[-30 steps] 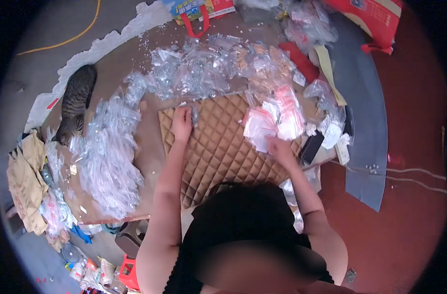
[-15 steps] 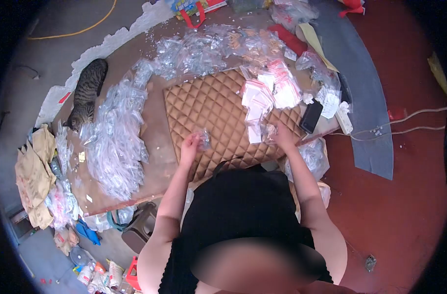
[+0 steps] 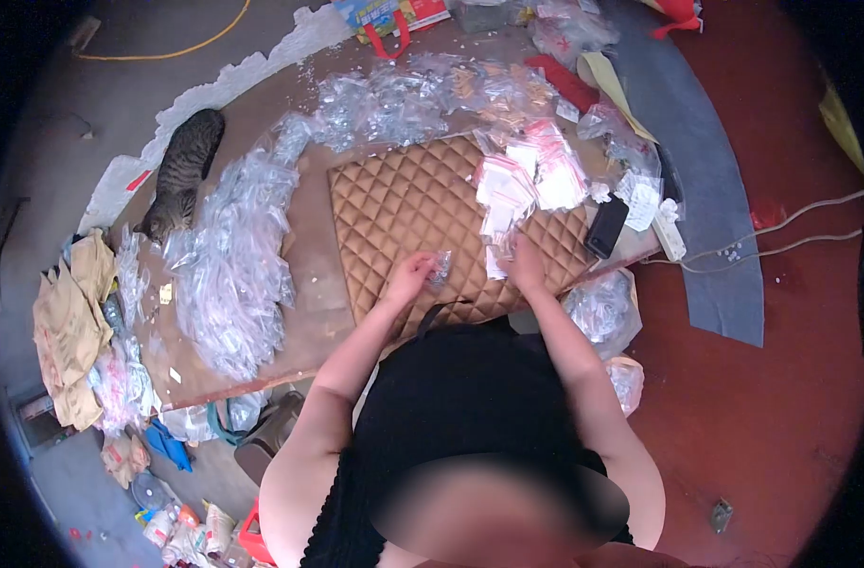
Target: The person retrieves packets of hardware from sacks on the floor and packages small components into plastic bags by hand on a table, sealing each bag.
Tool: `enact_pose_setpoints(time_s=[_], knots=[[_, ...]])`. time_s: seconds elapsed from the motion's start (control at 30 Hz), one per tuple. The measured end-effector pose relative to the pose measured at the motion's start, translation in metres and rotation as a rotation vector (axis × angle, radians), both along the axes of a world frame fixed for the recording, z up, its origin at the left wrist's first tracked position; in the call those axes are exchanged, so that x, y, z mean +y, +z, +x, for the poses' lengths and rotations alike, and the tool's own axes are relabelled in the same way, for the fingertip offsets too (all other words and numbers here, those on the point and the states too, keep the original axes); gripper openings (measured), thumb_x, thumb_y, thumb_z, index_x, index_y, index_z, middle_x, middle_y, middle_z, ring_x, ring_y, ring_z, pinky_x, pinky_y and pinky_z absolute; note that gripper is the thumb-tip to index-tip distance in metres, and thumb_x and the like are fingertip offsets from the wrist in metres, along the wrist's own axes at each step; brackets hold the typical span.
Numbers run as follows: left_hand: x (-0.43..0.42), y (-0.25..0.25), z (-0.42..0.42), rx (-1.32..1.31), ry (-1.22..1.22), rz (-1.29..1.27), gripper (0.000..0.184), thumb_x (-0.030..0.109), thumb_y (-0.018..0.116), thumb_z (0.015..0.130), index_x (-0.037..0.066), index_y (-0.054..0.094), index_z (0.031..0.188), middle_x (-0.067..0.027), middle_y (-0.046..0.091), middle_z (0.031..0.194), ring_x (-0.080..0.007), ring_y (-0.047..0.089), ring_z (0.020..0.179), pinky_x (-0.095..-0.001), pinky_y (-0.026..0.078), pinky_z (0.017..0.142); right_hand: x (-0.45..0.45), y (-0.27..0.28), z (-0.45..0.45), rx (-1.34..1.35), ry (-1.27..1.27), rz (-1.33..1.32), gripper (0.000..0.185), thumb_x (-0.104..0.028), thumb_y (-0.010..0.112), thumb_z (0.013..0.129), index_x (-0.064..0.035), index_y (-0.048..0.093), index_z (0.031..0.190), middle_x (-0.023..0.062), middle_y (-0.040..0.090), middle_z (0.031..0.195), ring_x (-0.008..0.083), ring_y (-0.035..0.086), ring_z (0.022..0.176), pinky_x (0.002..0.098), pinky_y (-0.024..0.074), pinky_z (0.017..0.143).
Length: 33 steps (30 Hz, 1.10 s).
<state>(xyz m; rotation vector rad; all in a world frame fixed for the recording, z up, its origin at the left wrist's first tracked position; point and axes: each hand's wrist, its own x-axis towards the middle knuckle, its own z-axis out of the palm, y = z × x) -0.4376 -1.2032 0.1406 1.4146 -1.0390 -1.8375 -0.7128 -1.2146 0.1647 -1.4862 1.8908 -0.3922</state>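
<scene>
My left hand (image 3: 412, 276) is over the brown quilted mat (image 3: 394, 208), its fingers closed on a small clear plastic bag (image 3: 440, 269) with something grey inside. Across from it, my right hand (image 3: 525, 268) pinches another clear plastic bag (image 3: 504, 245) at the near end of a spread of white cards in clear, red-edged bags (image 3: 508, 194). What that second bag contains is too small to make out. A short gap of bare mat separates the two hands.
A long heap of filled clear bags (image 3: 233, 275) covers the table's left side, and more bags (image 3: 385, 104) line the back. A cat (image 3: 188, 161) lies at the left edge. Right of the mat are a black phone-like object (image 3: 606, 227) and a white power strip (image 3: 669, 235).
My left hand has moved right with its bag, closer to my right hand. My right hand has shifted slightly left, and its bag now sits higher over the white cards.
</scene>
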Motion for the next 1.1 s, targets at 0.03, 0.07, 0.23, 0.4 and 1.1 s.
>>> enact_pose_setpoints(time_s=[0.03,0.07,0.23,0.4,1.1], knots=[[0.005,-0.004,0.004,0.0,0.006,0.003,0.021,0.014,0.051,0.099,0.004,0.061,0.115,-0.0041,0.069,0.093,-0.0106,0.061,0.079,-0.0244,0.05,0.068,0.002,-0.007,-0.005,0.0,0.006,0.003,0.054,-0.017,0.08,0.068,-0.0025,0.054,0.113,0.0182,0.061,0.109,0.0358,0.059,0.102,0.0439,0.0476,0.09],[0.008,-0.007,0.009,-0.006,0.038,0.014,0.022,0.015,0.05,0.1,0.005,0.061,0.115,-0.0045,0.068,0.094,-0.0109,0.061,0.079,-0.0244,0.05,0.069,0.001,-0.01,-0.01,-0.075,-0.018,0.07,0.055,-0.016,0.079,0.071,-0.0017,0.053,0.117,0.0161,0.061,0.112,0.0323,0.059,0.104,0.0419,0.0474,0.091],[0.016,-0.007,0.027,0.049,0.191,0.124,0.024,0.018,0.051,0.1,0.006,0.062,0.117,-0.0057,0.067,0.099,-0.0124,0.062,0.082,-0.0248,0.051,0.072,-0.009,0.031,0.009,-0.867,-0.128,0.238,0.063,-0.01,0.071,0.086,-0.0023,0.04,0.14,0.0046,0.059,0.123,0.0159,0.056,0.112,0.03,0.0452,0.095],[-0.003,0.023,-0.008,0.509,0.325,0.254,0.025,0.019,0.054,0.098,0.007,0.06,0.119,-0.0054,0.067,0.103,-0.0137,0.063,0.091,-0.0291,0.052,0.076,-0.013,0.009,0.068,-0.842,0.159,0.055,0.049,-0.015,0.066,0.091,-0.0017,0.047,0.135,0.0034,0.059,0.118,0.0132,0.055,0.108,0.0286,0.0443,0.094],[-0.011,0.078,-0.011,0.441,0.224,0.077,0.029,0.026,0.056,0.098,0.003,0.062,0.115,-0.0045,0.069,0.101,-0.0153,0.067,0.091,-0.031,0.054,0.08,-0.022,0.073,0.072,-0.957,-0.203,0.167,0.022,-0.021,0.062,0.093,-0.0088,0.061,0.111,-0.0018,0.061,0.086,0.007,0.055,0.069,0.0195,0.0432,0.054]])
